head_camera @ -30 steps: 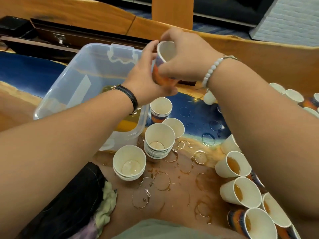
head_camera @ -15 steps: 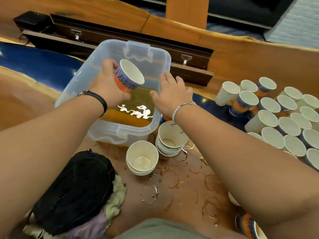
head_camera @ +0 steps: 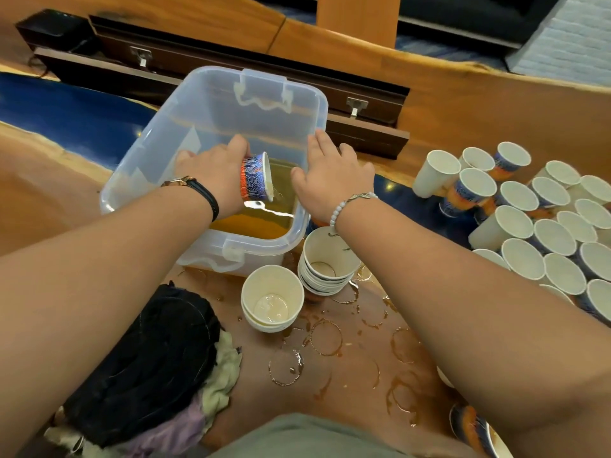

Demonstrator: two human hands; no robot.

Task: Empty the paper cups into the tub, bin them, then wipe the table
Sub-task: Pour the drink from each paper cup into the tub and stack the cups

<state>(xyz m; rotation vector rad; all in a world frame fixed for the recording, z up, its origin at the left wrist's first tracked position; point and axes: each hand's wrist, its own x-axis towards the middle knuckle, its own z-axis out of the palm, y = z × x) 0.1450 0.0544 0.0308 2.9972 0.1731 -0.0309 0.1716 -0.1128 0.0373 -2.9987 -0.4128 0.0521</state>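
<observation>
Your left hand [head_camera: 215,175] grips one patterned cup [head_camera: 255,177] over the tub [head_camera: 211,94], with the thumb along the top of the cup wall and the fingers curled behind and under it. The cup lies on its side. Its long axis runs almost level from 9 to 3 o'clock, base against your palm at 9 and open mouth facing 3 and tipped a little downward. A thin trickle shows at the low edge of the lip, above the brown liquid [head_camera: 261,223] pooled in the near end of the tub.

Your right hand [head_camera: 330,175] is palm down at the tub's 3 o'clock rim. Its fingers are straight and slightly apart, pointing toward 12, and it holds nothing. You cannot tell whether it presses on the rim or sits just over it.

The tub stands at about 11 o'clock in the view, on the table [head_camera: 350,401]. Just beside its near corner, at 5 o'clock from it, are two upright stacks: the taller stack [head_camera: 325,262] partly under your right wrist and the shorter stack [head_camera: 271,297] nearer you. A crowd of upright cups [head_camera: 529,223] fills the 3 o'clock side. Wet brown rings [head_camera: 325,337] mark the table between your arms, and bundled cloths [head_camera: 145,361] lie at 7 o'clock.
</observation>
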